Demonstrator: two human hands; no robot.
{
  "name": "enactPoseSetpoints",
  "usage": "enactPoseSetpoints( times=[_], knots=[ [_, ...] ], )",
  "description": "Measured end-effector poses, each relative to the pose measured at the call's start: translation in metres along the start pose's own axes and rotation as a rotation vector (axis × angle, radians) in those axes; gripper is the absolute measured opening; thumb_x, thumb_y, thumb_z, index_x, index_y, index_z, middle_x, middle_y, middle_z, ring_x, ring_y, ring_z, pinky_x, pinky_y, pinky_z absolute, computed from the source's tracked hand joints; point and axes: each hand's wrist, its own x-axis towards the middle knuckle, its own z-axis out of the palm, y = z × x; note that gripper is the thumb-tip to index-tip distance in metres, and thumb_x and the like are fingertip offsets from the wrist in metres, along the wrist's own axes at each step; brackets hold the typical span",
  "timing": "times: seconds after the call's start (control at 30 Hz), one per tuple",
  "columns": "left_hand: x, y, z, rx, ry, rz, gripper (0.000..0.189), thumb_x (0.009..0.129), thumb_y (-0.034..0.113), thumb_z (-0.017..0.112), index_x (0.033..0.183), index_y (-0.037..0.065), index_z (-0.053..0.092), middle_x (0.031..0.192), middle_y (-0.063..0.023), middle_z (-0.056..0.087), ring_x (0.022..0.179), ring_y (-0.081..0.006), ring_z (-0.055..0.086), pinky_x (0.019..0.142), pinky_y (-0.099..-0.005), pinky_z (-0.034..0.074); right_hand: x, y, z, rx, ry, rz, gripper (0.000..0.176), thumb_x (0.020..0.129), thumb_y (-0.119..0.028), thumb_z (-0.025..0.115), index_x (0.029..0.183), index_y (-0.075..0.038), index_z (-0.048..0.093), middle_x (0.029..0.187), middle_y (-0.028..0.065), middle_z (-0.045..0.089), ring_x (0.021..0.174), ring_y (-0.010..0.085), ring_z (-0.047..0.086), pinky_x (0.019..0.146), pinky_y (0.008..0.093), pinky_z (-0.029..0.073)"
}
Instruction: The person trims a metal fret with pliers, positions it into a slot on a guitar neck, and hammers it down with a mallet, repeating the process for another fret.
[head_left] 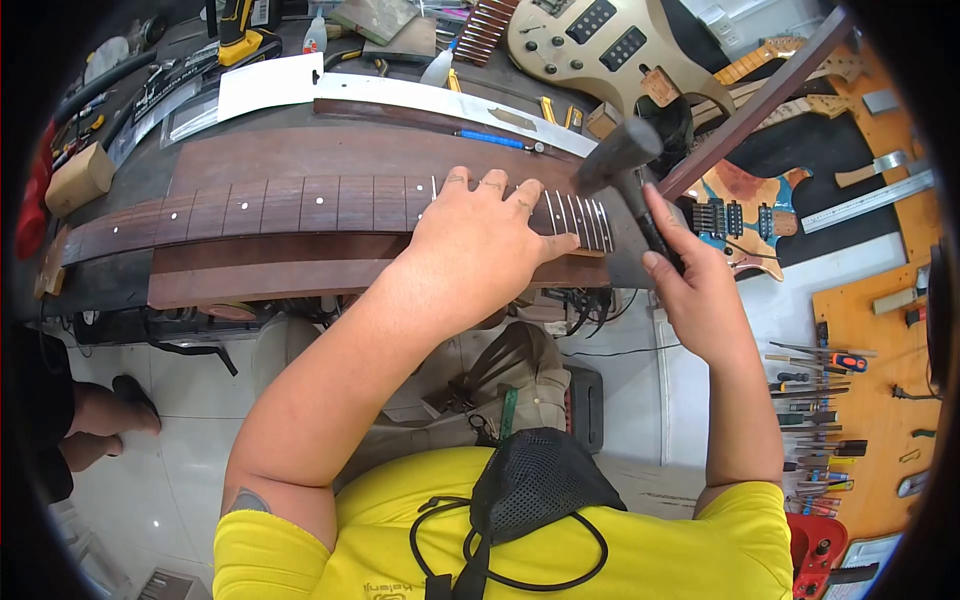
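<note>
A guitar neck point(262, 207) lies across a brown board point(320, 152), its dark fretboard marked with white dots. Silvery frets point(574, 216) show at its right end; thin slots cross the rest. My left hand point(482, 225) rests palm down over the right part of the fretboard, fingers spread and thumb out to the right. Whether something small lies under its fingertips is hidden. In my right hand point(688, 275) is a hammer point(622, 155), gripped by its black handle. The dark hammer head is raised just above and right of the neck's end.
A blue pen point(492, 139) and a white sheet point(268, 86) lie behind the neck. A gold guitar body point(600, 45) is at the back, a multicoloured guitar point(745, 218) to the right. Tools line a wooden panel point(880, 340). Another person's legs point(95, 420) show at left.
</note>
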Motion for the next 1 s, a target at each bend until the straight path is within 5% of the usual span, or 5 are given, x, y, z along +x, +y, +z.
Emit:
enactPoseSetpoints(
  times=[0.3, 0.47, 0.67, 0.8, 1.0],
  knots=[
    [-0.001, 0.001, 0.0, -0.014, 0.0, -0.015, 0.06, 0.097, 0.024, 0.072, 0.153, 0.043, 0.063, 0.155, -0.0147, 0.059, 0.133, -0.0359, 0.062, 0.112, -0.0535, 0.049, 0.009, -0.015, -0.004, 0.085, -0.001, 0.202, 0.067, 0.101, -0.001, 0.065, 0.165, -0.009, 0.048, 0.137, 0.0312, 0.07, 0.126, 0.0311, 0.072, 0.106, 0.033, 0.05],
    [0.0, 0.002, -0.002, -0.025, -0.017, -0.003, 0.062, 0.097, 0.023, 0.073, 0.154, 0.043, 0.062, 0.156, -0.0146, 0.059, 0.135, -0.0356, 0.062, 0.113, -0.0531, 0.048, 0.009, -0.01, -0.008, -0.056, -0.145, 0.081, 0.066, 0.102, 0.001, 0.065, 0.165, -0.009, 0.048, 0.145, 0.0263, 0.069, 0.13, 0.0264, 0.069, 0.111, 0.0329, 0.048],
    [-0.001, 0.003, 0.0, 0.019, -0.016, -0.005, 0.058, 0.101, 0.019, 0.065, 0.154, 0.044, 0.062, 0.159, -0.0155, 0.057, 0.137, -0.0362, 0.061, 0.114, -0.0526, 0.047, 0.008, 0.03, -0.026, 0.117, 0.143, 0.154, 0.066, 0.1, 0.003, 0.066, 0.163, -0.007, 0.05, 0.151, 0.02, 0.066, 0.138, 0.02, 0.061, 0.116, 0.031, 0.043],
    [0.002, 0.004, 0.001, 0.017, -0.013, 0.007, 0.056, 0.103, 0.019, 0.063, 0.155, 0.042, 0.061, 0.161, -0.0184, 0.054, 0.14, -0.0379, 0.058, 0.117, -0.0565, 0.045, -0.008, 0.099, -0.002, -0.282, 0.207, 0.22, 0.06, 0.099, -0.001, 0.069, 0.157, -0.007, 0.057, 0.146, 0.0234, 0.067, 0.131, 0.0389, 0.066, 0.111, 0.0417, 0.051],
    [0.001, -0.014, -0.011, -0.115, 0.09, -0.004, 0.055, 0.098, 0.023, 0.075, 0.153, 0.025, 0.065, 0.165, -0.0266, 0.049, 0.145, -0.046, 0.055, 0.121, -0.063, 0.041, -0.021, 0.125, 0.042, -0.416, 0.21, 0.389, 0.062, 0.097, -0.014, 0.077, 0.157, -0.012, 0.059, 0.118, 0.0223, 0.071, 0.111, 0.0441, 0.068, 0.098, 0.0469, 0.054]
  ],
)
